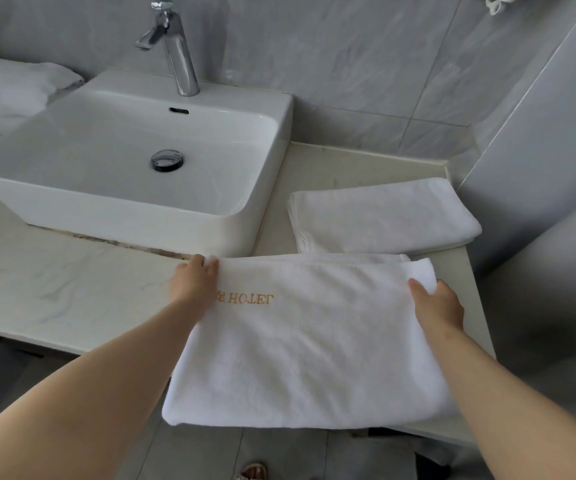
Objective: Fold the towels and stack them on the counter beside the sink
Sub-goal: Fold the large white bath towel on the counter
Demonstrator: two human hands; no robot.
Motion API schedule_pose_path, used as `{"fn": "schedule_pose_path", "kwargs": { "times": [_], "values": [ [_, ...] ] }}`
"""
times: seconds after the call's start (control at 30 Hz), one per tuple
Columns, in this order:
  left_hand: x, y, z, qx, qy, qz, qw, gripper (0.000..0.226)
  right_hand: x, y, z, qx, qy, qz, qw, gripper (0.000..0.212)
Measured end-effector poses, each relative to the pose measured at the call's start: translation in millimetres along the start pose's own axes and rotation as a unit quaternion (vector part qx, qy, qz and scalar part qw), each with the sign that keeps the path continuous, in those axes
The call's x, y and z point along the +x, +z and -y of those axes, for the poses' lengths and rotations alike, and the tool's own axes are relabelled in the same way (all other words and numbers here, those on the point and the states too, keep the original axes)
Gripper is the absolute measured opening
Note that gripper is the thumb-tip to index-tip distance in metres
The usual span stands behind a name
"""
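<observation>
A white towel (311, 344) with gold HOTEL lettering lies doubled over on the pale counter (72, 289), its near fold hanging past the front edge. My left hand (193, 278) pinches its far left corner. My right hand (437, 304) grips its far right edge, fingers tucked under the cloth. Just behind it a folded white towel (383, 216) lies flat on the counter, to the right of the white sink (134, 161).
A chrome tap (175, 46) stands behind the sink basin. More white towels (9, 88) are heaped at the far left. Grey tiled wall runs behind, and a grey panel (539, 168) bounds the counter on the right. Floor tiles show below.
</observation>
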State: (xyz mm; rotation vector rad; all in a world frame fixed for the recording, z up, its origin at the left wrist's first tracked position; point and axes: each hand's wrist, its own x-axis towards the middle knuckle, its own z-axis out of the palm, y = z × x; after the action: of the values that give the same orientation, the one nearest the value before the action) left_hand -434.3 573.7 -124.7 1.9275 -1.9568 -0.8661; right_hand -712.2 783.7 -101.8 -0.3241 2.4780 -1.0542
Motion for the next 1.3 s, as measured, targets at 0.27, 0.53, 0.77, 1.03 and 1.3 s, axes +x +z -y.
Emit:
{"fn": "schedule_pose_path", "kwargs": {
  "times": [0.27, 0.53, 0.77, 1.03, 1.3],
  "values": [
    [-1, 2, 6, 0.01, 0.03, -0.027, 0.999, 0.024, -2, -3, 4, -0.013, -0.189, -0.166, 0.968, 0.03],
    [-2, 5, 5, -0.016, 0.006, -0.058, 0.998, 0.024, 26, 15, 1, -0.071, -0.107, -0.076, 0.989, 0.032],
    [1, 2, 8, -0.123, -0.055, -0.063, 0.989, 0.026, 13, 22, 15, -0.235, -0.142, -0.13, 0.953, 0.037],
    [-64, -7, 40, 0.046, -0.065, 0.083, 0.993, 0.058, -73, 67, -8, -0.395, -0.273, 0.121, 0.869, 0.088],
    [-60, -8, 38, -0.057, -0.054, 0.093, 0.993, 0.041, -92, 63, -4, -0.404, -0.251, 0.149, 0.867, 0.068]
  ]
}}
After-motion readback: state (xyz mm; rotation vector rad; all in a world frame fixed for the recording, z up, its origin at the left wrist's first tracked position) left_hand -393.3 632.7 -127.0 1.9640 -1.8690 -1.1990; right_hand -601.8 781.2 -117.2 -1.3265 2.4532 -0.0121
